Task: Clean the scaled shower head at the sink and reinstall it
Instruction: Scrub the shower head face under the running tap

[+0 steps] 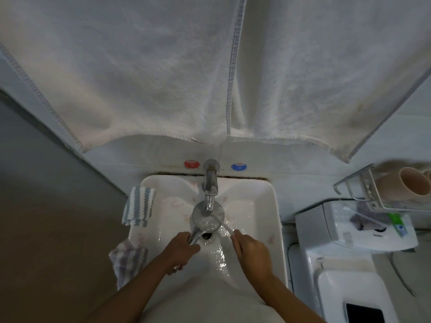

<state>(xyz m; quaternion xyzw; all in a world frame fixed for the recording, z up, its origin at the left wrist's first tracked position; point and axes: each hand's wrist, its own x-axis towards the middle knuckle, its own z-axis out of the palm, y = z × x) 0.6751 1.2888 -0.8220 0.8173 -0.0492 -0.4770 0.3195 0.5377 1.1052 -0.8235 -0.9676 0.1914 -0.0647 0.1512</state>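
Note:
A chrome shower head (208,217) lies face up over the white sink (268,206), right under the chrome tap (210,185). Water wets its round face. My left hand (180,249) grips the shower head's handle near the drain (206,235). My right hand (250,249) holds a thin white brush-like tool (225,226) whose tip reaches the right edge of the shower head's face. What kind of tool it is I cannot tell.
A striped blue-white cloth (139,206) hangs over the sink's left rim, and a second striped cloth (127,258) lies lower left. White towels (210,66) hang above. A washing machine (349,241) and a wire rack (363,192) with cups (408,185) stand at the right.

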